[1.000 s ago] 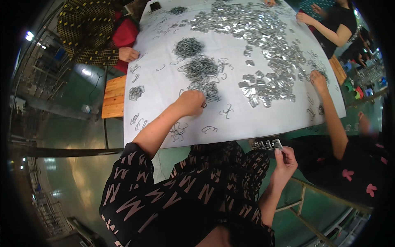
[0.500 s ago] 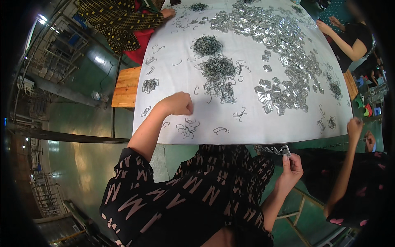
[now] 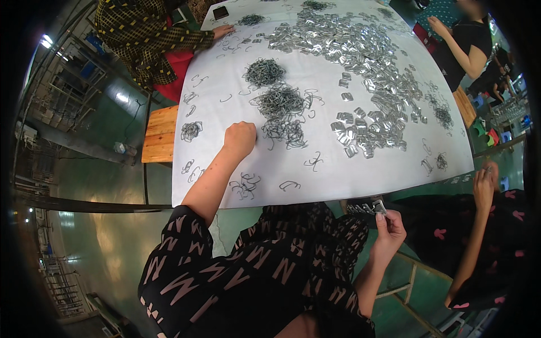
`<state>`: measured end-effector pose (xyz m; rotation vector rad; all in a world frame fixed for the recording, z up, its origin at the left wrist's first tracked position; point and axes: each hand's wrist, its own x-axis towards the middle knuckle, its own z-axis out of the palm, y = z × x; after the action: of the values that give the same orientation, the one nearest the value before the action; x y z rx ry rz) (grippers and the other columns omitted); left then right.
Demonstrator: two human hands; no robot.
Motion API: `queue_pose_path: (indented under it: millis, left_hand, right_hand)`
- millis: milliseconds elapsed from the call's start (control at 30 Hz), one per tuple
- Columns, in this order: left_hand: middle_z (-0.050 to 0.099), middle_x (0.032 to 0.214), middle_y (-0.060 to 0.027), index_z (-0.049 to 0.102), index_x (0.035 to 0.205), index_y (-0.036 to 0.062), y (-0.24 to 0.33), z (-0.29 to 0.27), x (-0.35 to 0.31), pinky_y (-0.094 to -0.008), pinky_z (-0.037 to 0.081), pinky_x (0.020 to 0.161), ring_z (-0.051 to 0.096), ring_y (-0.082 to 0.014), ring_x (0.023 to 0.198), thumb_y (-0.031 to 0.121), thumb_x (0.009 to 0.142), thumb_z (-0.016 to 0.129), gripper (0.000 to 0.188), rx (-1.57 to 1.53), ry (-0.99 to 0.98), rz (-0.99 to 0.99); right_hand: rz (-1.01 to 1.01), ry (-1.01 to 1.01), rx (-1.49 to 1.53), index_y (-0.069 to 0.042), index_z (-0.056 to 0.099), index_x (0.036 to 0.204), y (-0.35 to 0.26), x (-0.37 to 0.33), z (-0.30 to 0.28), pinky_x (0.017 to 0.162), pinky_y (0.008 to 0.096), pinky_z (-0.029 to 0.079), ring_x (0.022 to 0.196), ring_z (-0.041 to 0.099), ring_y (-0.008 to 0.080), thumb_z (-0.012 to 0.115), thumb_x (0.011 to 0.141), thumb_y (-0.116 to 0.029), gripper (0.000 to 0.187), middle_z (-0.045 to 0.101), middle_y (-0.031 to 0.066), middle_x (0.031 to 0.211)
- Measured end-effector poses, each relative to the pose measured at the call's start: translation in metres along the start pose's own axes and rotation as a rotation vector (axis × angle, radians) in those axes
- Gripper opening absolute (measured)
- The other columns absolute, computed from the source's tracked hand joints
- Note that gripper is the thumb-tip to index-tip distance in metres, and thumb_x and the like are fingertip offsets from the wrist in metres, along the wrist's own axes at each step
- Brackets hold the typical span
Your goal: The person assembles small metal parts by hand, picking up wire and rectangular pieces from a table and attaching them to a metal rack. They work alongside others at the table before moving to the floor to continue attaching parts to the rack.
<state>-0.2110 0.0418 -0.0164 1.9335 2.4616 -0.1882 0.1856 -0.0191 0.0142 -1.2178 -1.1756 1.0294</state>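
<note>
Over the white tabletop, my left hand [image 3: 240, 139] is closed, its fingertips turned away, so what they hold, if anything, is hidden. Just right of it lies a heap of bent grey wire hooks [image 3: 282, 102]. My right hand [image 3: 390, 228] is below the table's front edge, its thumb and fingers pinching a shiny metal chain [image 3: 378, 208] of flat plate-like links. The chain runs off to the left, along the table edge. Near my left forearm, a few loose hooks [image 3: 245, 186] lie at the front of the table.
A broad spread of shiny metal plates [image 3: 372, 132] covers the table's right half. A person [image 3: 141, 42] reaches in at the far left; another person [image 3: 470, 45] is at the far right. Beside me on the right, a neighbour's hand [image 3: 484, 183] is raised. A wooden bench [image 3: 160, 135] stands left.
My left hand has moved farther over the table, toward the hook heap, and stays closed. My right hand keeps hold of the chain. The view has shifted slightly.
</note>
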Motion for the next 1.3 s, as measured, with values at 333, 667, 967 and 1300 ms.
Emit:
queue_pose_path:
  millis: [333,667,967,1300]
  left_hand:
    - [0.067,0.078,-0.0157,0.066,0.072,0.0014,0.014,0.004,-0.002,-0.0391,0.055,0.062,0.067,-0.0314,0.072,0.01,0.074,0.06,0.011,-0.102,0.054,0.129]
    - [0.063,0.076,-0.0132,0.065,0.073,0.0037,0.054,0.016,-0.006,-0.0404,0.053,0.063,0.064,-0.0306,0.072,0.012,0.074,0.06,0.01,-0.106,0.093,0.279]
    - [0.061,0.084,-0.0097,0.066,0.082,0.0043,0.109,0.02,-0.023,-0.0376,0.052,0.069,0.061,-0.0288,0.079,0.01,0.075,0.064,0.009,-0.476,0.206,0.609]
    - [0.067,0.076,-0.0072,0.066,0.082,-0.0032,0.091,-0.013,-0.009,-0.0258,0.05,0.065,0.063,-0.0133,0.072,0.004,0.075,0.074,0.013,-1.286,-0.35,0.246]
  right_hand:
    - [0.007,0.006,-0.001,0.0,0.063,0.086,0.001,0.0,0.001,0.067,0.0189,0.037,0.073,0.047,0.0053,0.066,0.082,0.002,0.006,0.055,-0.0011,0.082]
    - [0.003,-0.019,0.016,0.0,0.064,0.087,0.007,-0.001,0.004,0.068,0.02,0.038,0.075,0.049,0.0061,0.068,0.082,0.0,0.007,0.056,-0.0008,0.083]
    - [0.0,0.004,0.012,0.002,0.064,0.086,0.007,-0.004,0.005,0.062,0.0186,0.038,0.071,0.047,0.0054,0.071,0.079,0.001,0.01,0.055,0.0005,0.083]
    - [0.025,0.018,0.034,0.003,0.064,0.084,0.019,-0.006,0.006,0.062,0.019,0.039,0.071,0.048,0.0057,0.071,0.077,0.004,0.01,0.057,0.0019,0.085]
